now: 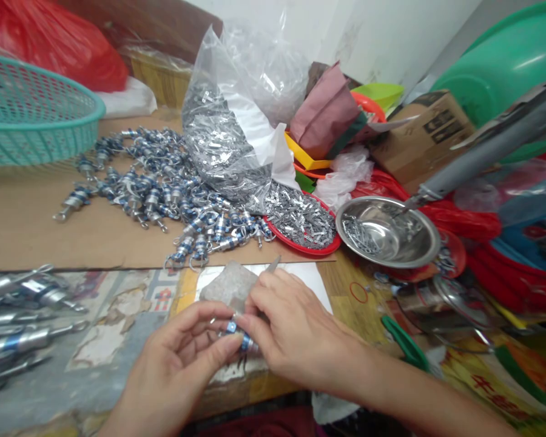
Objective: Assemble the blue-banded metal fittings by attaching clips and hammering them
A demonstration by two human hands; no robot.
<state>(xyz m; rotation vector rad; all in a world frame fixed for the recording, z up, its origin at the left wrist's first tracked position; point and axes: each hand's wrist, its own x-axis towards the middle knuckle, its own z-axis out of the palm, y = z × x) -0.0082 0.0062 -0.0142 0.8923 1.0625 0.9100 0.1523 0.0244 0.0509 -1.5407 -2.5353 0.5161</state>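
At right we saw a smooth, round steel bowl (pixel 394 256); farther off, flat metal strips (pixel 218 149) in a crinkled plastic bag (pixel 209 51); on the worktop (pixel 339 279), a rough grey block (pixel 230 279). Nearer, our left hand (pixel 179 358) and right hand (pixel 298 321) both pinched a shiny, blue-banded silver fitting (pixel 244 343).

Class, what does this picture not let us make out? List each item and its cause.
Head view:
- Most of the blue-and-silver part: covered by the left hand and right hand.
- Most of the grey pointed object: behind the right hand.
- Far side of the teal basket: cut off by the left edge.
- Lettering on the cardboard box: blurred.
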